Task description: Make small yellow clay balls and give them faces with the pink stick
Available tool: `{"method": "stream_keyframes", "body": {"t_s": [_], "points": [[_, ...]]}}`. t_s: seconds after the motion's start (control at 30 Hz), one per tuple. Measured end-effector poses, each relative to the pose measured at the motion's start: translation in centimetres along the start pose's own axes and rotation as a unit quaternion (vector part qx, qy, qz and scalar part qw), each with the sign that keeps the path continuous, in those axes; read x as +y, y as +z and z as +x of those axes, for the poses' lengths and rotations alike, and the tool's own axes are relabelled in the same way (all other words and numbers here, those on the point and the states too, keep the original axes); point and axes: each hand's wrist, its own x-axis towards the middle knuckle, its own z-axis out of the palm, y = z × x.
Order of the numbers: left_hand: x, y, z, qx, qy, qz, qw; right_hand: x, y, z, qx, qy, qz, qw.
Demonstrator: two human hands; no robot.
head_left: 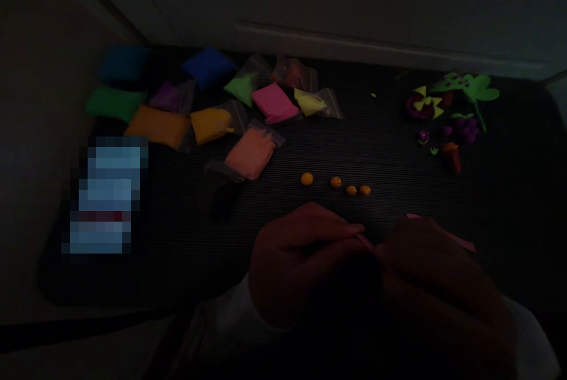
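Observation:
Between my two hands stretches a small pink clay strip (365, 243). My left hand (295, 256) pinches its left end between thumb and forefinger. The fingertips of my right hand (436, 273) close on the other end. A second, longer pink strip (463, 243) lies on the dark table behind my right hand, which hides its middle. Just beyond my hands sit several small orange-yellow balls, among them a plain round one (307, 179) and one with dark specks (335, 182). The picture is very dark, so finger details are faint.
Bags of coloured clay, such as a peach bag (250, 153) and a pink bag (274, 102), spread over the table's back left. A blurred-out bright screen (106, 197) lies at left. Small clay models, including purple grapes (465, 130) and a green flower (482, 89), stand back right.

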Motion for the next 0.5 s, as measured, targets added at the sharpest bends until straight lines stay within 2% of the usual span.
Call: {"method": "stream_keyframes", "body": {"t_s": [0.2, 0.3, 0.43, 0.5], "points": [[0.4, 0.0, 0.2, 0.020, -0.065, -0.048, 0.997, -0.9, 3.0, -1.4, 0.133, 0.002, -0.022, 0.991], [0.3, 0.0, 0.3, 0.026, -0.090, -0.069, 0.993, -0.9, 3.5, -1.4, 0.157, 0.024, -0.001, 0.987], [0.0, -0.1, 0.3, 0.023, -0.112, -0.096, 0.989, -0.8, 3.8, -1.2, 0.175, 0.009, 0.004, 0.985], [-0.3, -0.1, 0.3, 0.015, -0.112, -0.114, 0.987, -0.9, 3.8, -1.1, 0.165, 0.006, 0.003, 0.986]]}}
